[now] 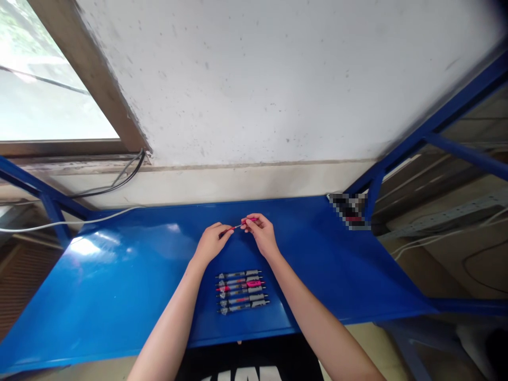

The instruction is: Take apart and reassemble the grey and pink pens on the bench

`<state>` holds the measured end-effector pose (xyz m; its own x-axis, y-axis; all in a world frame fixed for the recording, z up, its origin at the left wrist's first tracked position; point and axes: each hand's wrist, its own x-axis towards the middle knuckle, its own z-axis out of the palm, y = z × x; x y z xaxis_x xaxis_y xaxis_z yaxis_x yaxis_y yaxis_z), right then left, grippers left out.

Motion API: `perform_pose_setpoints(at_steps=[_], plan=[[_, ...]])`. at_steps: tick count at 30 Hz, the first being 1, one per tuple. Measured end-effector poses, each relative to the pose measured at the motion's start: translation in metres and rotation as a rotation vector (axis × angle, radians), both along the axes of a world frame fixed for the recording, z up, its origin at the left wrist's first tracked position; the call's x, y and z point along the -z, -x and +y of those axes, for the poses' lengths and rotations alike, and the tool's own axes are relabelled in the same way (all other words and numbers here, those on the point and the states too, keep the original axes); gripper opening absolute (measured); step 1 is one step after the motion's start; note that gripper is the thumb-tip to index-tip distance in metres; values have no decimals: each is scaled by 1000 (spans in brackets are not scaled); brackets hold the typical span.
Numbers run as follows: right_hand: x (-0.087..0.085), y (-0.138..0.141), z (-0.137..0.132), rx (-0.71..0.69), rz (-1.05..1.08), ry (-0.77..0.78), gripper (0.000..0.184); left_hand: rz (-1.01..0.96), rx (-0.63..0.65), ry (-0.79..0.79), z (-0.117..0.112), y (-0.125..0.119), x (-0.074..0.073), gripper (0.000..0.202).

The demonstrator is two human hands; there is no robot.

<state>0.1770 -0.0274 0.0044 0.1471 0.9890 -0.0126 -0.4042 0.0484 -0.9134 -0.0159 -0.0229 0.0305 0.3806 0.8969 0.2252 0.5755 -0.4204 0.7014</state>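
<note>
Above the row of pens, my left hand and my right hand meet over the blue metal table. Between their fingertips is a slim pen refill, red at the left end and pink at the right, with a thin silver middle. Both hands pinch it. Just below my hands, several retractable pens lie side by side, pointing left and right. One has a pink clip area, and the others look grey and dark.
A pixelated, blurred object sits at the table's far right corner. Blue steel braces rise on the right. A white cable and black cables run along the white wall at the back, below a window.
</note>
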Motion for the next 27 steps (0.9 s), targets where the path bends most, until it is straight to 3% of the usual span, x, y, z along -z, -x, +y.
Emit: perform_pose_setpoints(at_steps=[12,20,27], plan=[[3,-3,3,47,11,-62,29,3,0,20,1,-1,-1,23],[2,-3,1,-58,-104,-115,28,14,5,11,1,-1,0,22],[6,0,2,-101,-73,-99,31,1,15,6,1,0,1,22]])
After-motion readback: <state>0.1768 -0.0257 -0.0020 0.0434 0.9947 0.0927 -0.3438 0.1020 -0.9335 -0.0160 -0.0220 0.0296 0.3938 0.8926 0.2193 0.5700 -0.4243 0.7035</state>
